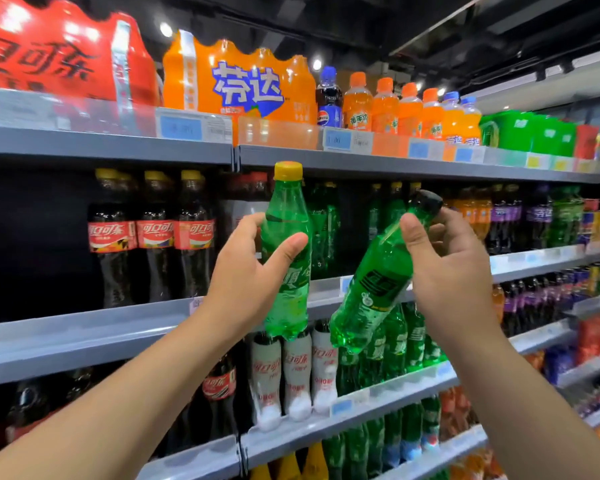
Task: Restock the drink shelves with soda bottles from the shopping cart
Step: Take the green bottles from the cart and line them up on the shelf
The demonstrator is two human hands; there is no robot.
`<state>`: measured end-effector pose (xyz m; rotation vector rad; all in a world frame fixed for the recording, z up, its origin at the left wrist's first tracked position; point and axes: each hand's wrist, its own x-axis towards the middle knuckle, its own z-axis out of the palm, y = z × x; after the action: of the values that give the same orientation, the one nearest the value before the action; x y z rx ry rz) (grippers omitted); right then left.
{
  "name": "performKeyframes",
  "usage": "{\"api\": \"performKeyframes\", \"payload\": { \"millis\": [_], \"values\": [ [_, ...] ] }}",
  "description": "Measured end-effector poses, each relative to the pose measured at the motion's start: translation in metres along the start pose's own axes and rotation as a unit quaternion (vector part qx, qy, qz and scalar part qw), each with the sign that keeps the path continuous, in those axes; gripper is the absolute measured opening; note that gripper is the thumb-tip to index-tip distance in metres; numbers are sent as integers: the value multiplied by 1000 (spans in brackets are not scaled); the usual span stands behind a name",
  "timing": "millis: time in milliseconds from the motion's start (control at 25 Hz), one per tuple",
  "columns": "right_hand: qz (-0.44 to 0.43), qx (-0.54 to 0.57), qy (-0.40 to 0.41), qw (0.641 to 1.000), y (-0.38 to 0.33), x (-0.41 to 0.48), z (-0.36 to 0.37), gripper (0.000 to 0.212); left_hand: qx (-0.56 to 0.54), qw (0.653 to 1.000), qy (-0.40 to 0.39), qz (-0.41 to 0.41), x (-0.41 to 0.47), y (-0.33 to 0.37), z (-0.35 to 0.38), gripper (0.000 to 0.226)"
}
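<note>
Bottles (284, 216) (371, 289) two, hands (246, 278) (454, 268) two

Blurred price tags (181, 128); left fingers (252, 221) partly behind upright bottle (286, 216).

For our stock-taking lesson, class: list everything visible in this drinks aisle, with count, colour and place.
Green plastic bottle with yellow cap: one, green, held upright, centre.
Green plastic bottle with black cap: one, green, held tilted, centre right.
Red shrink-wrapped multipack: one, red, top shelf left.
Orange shrink-wrapped multipack: one, orange, top shelf centre.
Orange-capped soda bottles: four, orange, top shelf right.
Dark cola bottles with red labels: three in front, black, middle shelf left.
White-wrapped bottles: three, white, lower shelf.
Left hand: one, grips yellow-capped bottle.
Right hand: one, grips black-capped bottle.
</note>
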<state>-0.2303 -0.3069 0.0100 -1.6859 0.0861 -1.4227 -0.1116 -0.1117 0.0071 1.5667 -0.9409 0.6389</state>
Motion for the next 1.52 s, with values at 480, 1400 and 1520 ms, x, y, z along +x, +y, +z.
{"api": "performKeyframes", "payload": {
  "millis": [480, 1400, 1520],
  "values": [
    [-62, 110, -25, 992, 107, 130, 6, 37, -1, 997, 51, 57, 72, -31, 113, 45],
    [41, 24, -283, 958, 202, 226, 86, 69, 223, 932, 86, -271, 139, -106, 190, 86],
    [45, 25, -291, 955, 205, 227, 79, 74, 227, 933, 83, -267, 144, -106, 193, 84]
  ]
}}
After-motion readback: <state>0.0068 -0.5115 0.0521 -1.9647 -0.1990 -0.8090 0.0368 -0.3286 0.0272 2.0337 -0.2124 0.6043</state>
